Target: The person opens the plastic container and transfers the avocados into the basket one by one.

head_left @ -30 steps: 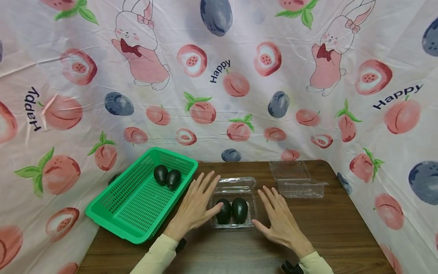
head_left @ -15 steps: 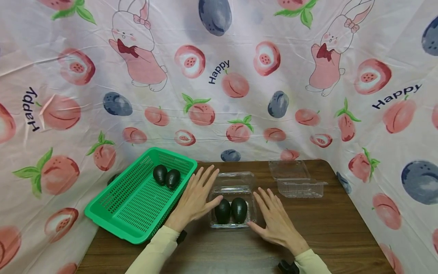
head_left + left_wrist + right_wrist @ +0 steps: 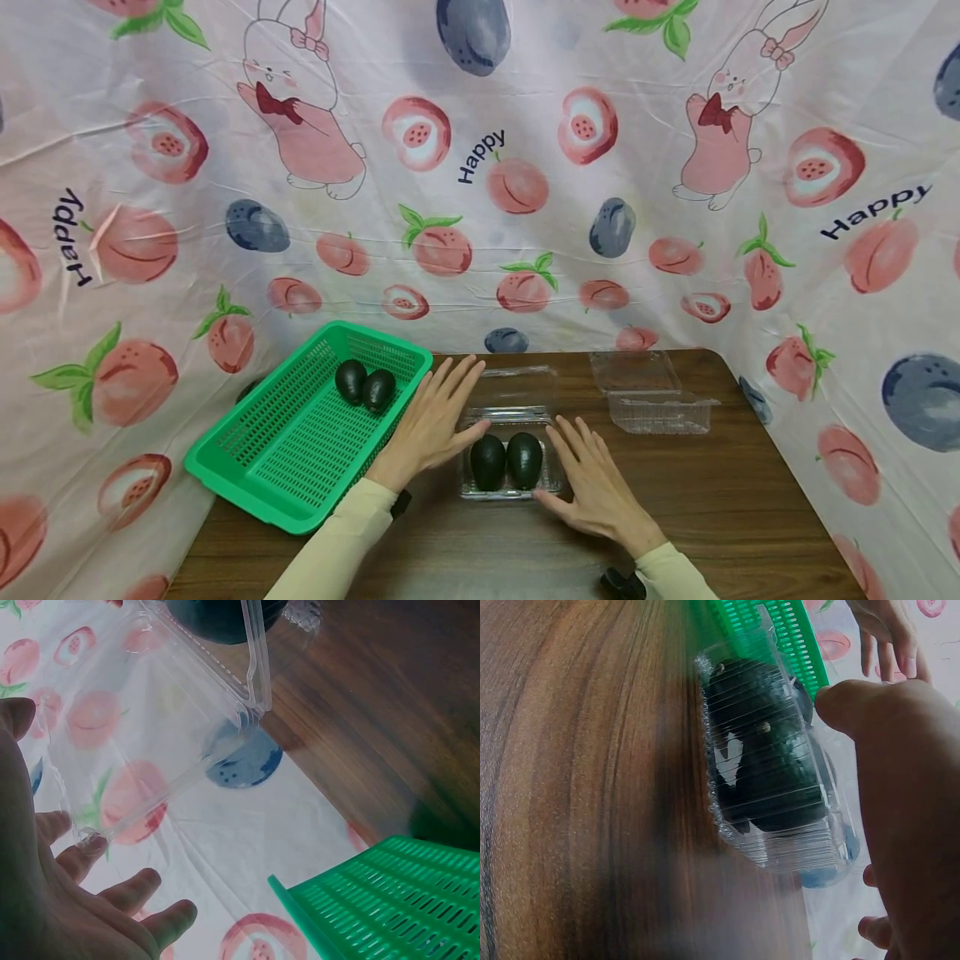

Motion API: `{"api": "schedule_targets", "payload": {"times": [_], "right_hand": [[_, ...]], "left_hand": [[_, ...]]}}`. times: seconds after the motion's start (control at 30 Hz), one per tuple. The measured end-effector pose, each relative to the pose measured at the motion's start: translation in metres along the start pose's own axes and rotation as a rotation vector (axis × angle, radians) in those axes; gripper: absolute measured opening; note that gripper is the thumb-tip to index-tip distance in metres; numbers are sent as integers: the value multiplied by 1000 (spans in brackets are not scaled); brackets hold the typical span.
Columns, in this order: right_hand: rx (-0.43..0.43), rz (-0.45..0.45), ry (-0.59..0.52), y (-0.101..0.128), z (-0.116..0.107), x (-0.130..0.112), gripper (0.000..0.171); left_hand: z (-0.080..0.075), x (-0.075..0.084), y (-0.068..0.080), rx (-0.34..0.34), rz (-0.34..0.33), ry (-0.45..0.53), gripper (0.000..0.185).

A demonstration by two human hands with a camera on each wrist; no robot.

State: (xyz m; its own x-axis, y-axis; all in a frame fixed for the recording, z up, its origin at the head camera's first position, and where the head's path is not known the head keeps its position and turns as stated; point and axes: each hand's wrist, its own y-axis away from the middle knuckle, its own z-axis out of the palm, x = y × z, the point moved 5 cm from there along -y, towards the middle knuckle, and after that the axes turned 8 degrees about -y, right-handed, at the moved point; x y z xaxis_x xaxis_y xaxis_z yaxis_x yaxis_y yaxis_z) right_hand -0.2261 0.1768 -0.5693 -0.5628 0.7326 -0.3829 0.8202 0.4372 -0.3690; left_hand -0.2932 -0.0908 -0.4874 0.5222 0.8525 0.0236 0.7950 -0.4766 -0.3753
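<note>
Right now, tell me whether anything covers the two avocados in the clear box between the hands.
Nothing visible does. The clear box has its lid swung back, so both avocados lie uncovered between the left hand and right hand.

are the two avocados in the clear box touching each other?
Touching. In the head view the two avocados lie side by side in the clear box with no gap between their sides.

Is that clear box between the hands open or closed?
Open: the clear box's lid lies folded back on the table, leaving two avocados uncovered.
</note>
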Motion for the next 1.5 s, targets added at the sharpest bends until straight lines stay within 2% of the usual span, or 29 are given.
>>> {"api": "schedule_targets", "payload": {"times": [0.6,0.83,1.1,1.3,1.5], "right_hand": [[-33,38,-20,-2,10,4,100],[-37,35,-19,-1,11,3,100],[-57,47,-39,-1,12,4,103],[-40,35,-32,-1,13,5,107],[-68,59,-40,-1,13,6,108]], "left_hand": [[10,-10,-25,-49,17,6,89],[17,-16,-32,-101,-1,-11,93],[27,-21,-42,-119,-13,-20,98],[33,-26,-47,-150,-42,11,102],[39,-30,-50,-181,-72,18,100]]}}
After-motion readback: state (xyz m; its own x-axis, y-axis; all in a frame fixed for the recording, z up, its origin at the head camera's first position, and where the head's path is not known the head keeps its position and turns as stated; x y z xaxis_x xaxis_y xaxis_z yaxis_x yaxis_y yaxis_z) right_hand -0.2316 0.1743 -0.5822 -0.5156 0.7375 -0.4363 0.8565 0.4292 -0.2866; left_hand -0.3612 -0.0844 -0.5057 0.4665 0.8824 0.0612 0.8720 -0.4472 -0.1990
